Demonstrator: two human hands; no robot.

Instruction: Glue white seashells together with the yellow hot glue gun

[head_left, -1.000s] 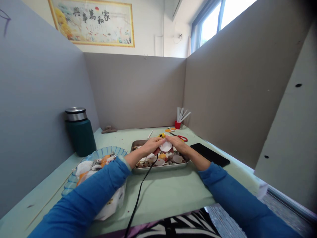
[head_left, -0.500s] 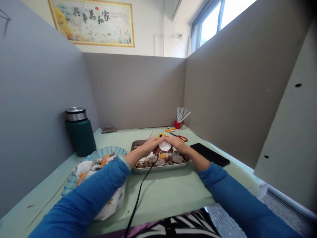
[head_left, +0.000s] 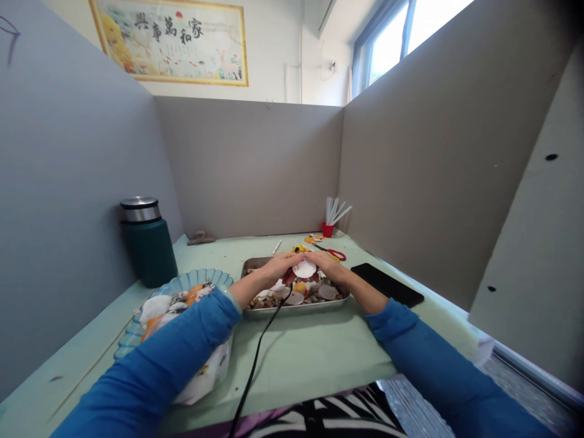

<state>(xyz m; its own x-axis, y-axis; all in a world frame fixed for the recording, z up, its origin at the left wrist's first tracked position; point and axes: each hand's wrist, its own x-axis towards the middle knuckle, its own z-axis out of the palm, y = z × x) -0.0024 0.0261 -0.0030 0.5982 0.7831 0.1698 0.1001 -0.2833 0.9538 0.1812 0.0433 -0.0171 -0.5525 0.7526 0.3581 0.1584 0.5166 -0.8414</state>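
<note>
My left hand (head_left: 281, 266) and my right hand (head_left: 323, 264) meet fingertip to fingertip above a metal tray (head_left: 292, 310). Between them is a white, rounded shell (head_left: 304, 269), gripped by the fingers of both hands; the fingertips are partly hidden. Just beyond the hands shows a small yellow and black object (head_left: 300, 249), its kind unclear. Several shells, white and orange, lie in the tray below among small brown ones. A black cord (head_left: 259, 350) runs from the near edge up to the tray, and its end is hidden under my hands.
On the left stand a green flask (head_left: 148, 252) and a blue scalloped dish (head_left: 130, 334) of shells, partly behind my left sleeve. Red-handled scissors (head_left: 336, 255), a black phone-like slab (head_left: 387, 285) and a red cup (head_left: 327, 230) with white sticks are on the right. Grey partitions surround the table.
Both hands stay over the tray with the white shell between them. The fingers have shifted only slightly, and slightly more of the yellow object shows behind them.
</note>
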